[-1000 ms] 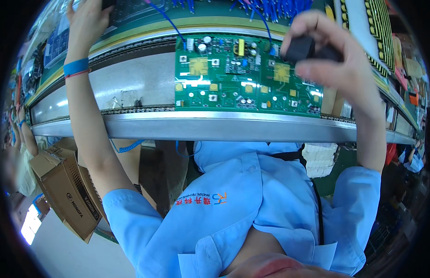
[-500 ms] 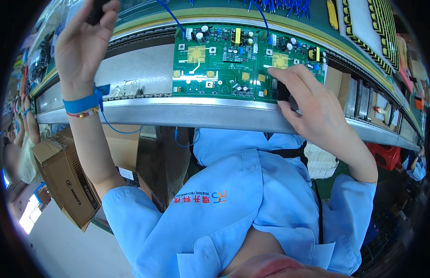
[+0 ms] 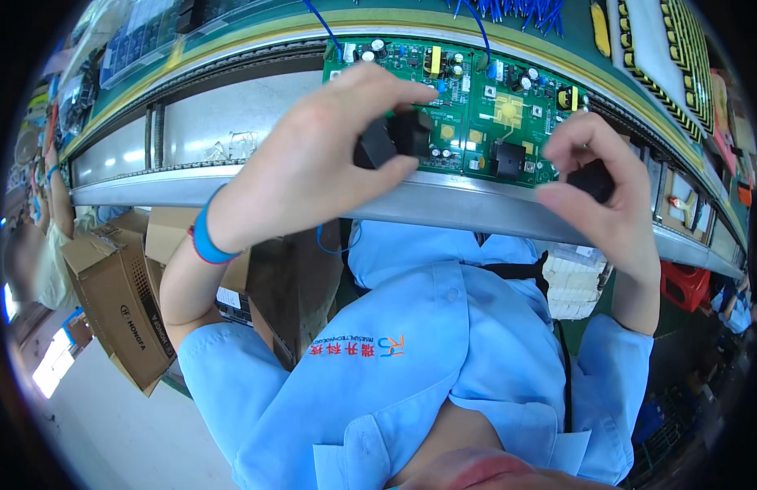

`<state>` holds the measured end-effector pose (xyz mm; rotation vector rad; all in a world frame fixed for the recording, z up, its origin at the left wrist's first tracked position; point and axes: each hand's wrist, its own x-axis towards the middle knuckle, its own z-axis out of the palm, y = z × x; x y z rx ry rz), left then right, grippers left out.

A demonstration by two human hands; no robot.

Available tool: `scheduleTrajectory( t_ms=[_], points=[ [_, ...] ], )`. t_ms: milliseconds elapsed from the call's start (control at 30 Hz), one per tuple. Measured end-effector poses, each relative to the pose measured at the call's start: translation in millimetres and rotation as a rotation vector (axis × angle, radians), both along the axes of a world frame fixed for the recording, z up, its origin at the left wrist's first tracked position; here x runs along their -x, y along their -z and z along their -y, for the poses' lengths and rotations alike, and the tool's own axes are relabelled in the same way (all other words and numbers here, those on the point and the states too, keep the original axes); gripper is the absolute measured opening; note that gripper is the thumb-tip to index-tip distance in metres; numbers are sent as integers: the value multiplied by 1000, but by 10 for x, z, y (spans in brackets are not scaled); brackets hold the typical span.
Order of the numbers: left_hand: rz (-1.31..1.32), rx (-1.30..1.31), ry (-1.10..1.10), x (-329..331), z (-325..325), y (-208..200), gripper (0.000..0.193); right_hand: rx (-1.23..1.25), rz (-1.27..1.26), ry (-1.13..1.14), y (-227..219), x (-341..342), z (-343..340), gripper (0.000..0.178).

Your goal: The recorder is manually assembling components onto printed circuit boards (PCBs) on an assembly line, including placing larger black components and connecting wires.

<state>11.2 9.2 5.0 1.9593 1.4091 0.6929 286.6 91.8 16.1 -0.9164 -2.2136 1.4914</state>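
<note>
Two adjoining green circuit boards, the left board and the right board, lie on the metal rail line. My left hand is over the left board, its thumb and fingers curled around black block-shaped components; at least two dark blocks show there. A black block sits on the right board near its front edge. Beside that board's right end, my right hand is closed around another black block, partly hidden by the fingers. Blue wires rise from the back of both boards.
A metal rail runs along the front. Loose blue wires and white foam with black-and-yellow parts lie at the back. Cardboard boxes stand at lower left; a red stool is at right.
My left hand has come down from the upper left to the left board with black blocks. My right hand has moved right, off the block now on the right board, and holds another.
</note>
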Motion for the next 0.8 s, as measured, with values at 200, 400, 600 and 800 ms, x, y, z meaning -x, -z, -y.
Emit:
scheduleTrajectory(
  t_ms=[200, 400, 600, 800],
  points=[
    [-244, -72, 37, -191, 13, 74, 45, 487, -276, 37, 197, -269, -44, 38],
    [-482, -67, 101, -290, -19, -38, 41, 517, -347, 42, 252, -394, -82, 46],
    [-506, -65, 154, -256, -33, -45, 42, 578, -273, 88, 154, -474, -100, 48],
    [-316, -51, 137, -206, -65, -126, 46, 1, 37, 25, 115, -405, 35, 49]
  ],
)
